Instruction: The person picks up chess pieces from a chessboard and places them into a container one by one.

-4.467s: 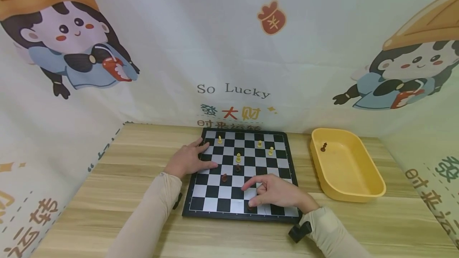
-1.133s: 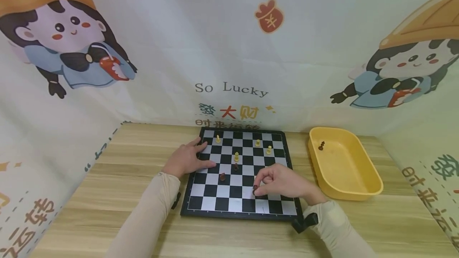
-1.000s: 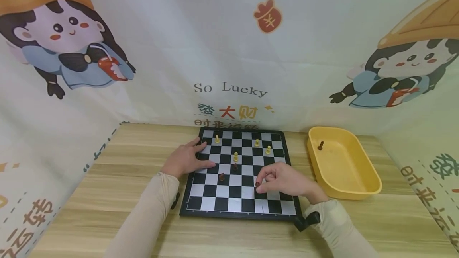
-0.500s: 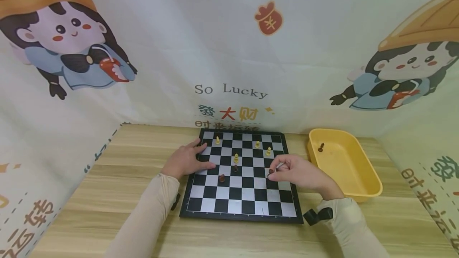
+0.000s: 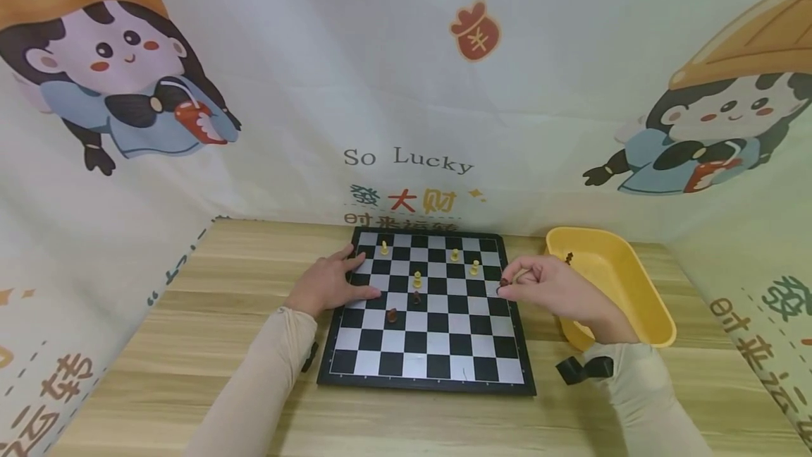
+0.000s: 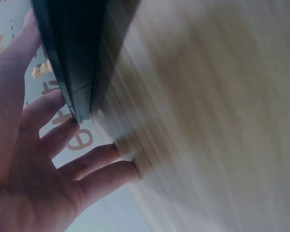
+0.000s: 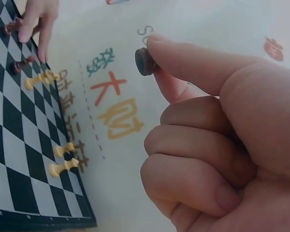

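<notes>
Thumb and index finger of my right hand (image 5: 552,291) pinch a dark brown chess piece (image 5: 504,283) above the chessboard's right edge; its round base (image 7: 145,62) faces the right wrist camera. My left hand (image 5: 328,284) rests on the left edge of the black-and-white chessboard (image 5: 415,340), its fingers (image 6: 106,181) extended past the rim. Two dark pieces stand mid-board, one (image 5: 416,297) just in front of a cream piece (image 5: 417,279), the other (image 5: 392,315) nearer and to the left. More cream pieces stand farther back, one (image 5: 384,248) at the left and two (image 5: 475,268) at the right.
Right of the board stands a yellow plastic tray (image 5: 634,288), partly behind my right hand. A dark chess piece (image 5: 569,257) lies inside it, partly hidden. The wooden table (image 5: 254,245) meets a printed cloth backdrop (image 5: 406,76) behind the board.
My right hand has pinched the dark piece from the near edge row, lifted it, and carried it away and rightward to the board's right edge. The left hand stays in place.
</notes>
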The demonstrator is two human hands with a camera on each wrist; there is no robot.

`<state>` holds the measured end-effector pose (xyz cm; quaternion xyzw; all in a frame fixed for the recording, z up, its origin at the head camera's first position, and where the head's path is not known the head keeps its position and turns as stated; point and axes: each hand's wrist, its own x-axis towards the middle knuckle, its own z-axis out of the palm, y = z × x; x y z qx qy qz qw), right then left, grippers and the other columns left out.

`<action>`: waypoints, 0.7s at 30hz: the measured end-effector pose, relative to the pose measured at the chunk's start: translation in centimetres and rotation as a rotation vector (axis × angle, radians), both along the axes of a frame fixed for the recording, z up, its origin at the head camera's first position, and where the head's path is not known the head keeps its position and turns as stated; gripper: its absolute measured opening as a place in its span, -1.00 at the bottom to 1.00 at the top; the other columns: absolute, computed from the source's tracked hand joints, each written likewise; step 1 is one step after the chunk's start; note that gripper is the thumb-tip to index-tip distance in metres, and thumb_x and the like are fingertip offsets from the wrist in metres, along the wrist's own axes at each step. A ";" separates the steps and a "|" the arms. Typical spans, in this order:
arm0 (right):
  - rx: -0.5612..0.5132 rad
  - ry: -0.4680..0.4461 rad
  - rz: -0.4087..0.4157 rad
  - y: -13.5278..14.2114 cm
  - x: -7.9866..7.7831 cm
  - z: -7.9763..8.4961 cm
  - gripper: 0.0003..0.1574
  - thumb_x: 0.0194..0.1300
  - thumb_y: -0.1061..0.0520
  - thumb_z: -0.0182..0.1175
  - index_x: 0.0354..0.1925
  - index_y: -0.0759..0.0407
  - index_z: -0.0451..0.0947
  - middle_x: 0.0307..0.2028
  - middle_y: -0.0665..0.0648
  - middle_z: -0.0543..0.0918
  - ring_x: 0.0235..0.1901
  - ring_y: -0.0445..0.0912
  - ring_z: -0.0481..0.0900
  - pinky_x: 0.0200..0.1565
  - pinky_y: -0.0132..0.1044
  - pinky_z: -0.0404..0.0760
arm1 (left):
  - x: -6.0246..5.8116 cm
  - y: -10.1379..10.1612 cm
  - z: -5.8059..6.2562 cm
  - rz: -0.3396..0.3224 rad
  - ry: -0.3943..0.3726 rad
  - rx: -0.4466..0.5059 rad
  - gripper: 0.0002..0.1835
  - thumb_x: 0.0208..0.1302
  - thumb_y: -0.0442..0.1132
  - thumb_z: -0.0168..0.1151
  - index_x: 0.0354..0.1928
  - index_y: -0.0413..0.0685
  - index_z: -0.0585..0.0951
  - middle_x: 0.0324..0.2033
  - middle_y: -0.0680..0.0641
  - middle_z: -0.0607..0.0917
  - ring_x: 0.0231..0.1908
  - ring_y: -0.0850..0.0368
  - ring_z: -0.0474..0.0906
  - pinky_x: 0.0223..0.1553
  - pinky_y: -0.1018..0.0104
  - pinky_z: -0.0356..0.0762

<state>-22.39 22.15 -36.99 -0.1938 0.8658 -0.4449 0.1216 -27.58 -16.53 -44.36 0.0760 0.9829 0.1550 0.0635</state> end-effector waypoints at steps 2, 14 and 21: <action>-0.003 -0.008 -0.016 0.3 -0.1 0.2 -0.70 0.31 0.01 0.40 -0.15 0.18 0.62 -0.70 -0.08 0.22 -0.70 -0.24 0.14 -0.61 -0.39 0.15 | 0.0 0.0 0.0 0.000 -0.001 0.001 0.06 0.09 0.50 0.30 0.53 0.10 0.32 0.61 -0.17 0.14 0.51 -0.40 0.19 0.49 -0.18 0.29; 0.026 -0.027 -0.123 1.8 -0.6 1.5 -0.60 0.34 -0.08 0.36 -0.07 0.17 0.58 -0.73 -0.08 0.21 -0.72 -0.20 0.15 -0.61 -0.36 0.15 | 0.1 -0.1 0.1 0.004 -0.002 0.003 0.05 0.10 0.51 0.30 0.53 0.11 0.32 0.61 -0.15 0.14 0.51 -0.40 0.19 0.49 -0.19 0.30; 0.046 -0.014 -0.160 2.8 -0.8 2.0 -0.62 0.35 -0.07 0.35 -0.04 0.17 0.61 -0.73 -0.13 0.19 -0.72 -0.23 0.15 -0.63 -0.39 0.12 | 0.3 0.0 0.2 0.003 0.000 0.008 0.05 0.09 0.51 0.30 0.53 0.10 0.33 0.61 -0.15 0.15 0.52 -0.38 0.19 0.49 -0.17 0.30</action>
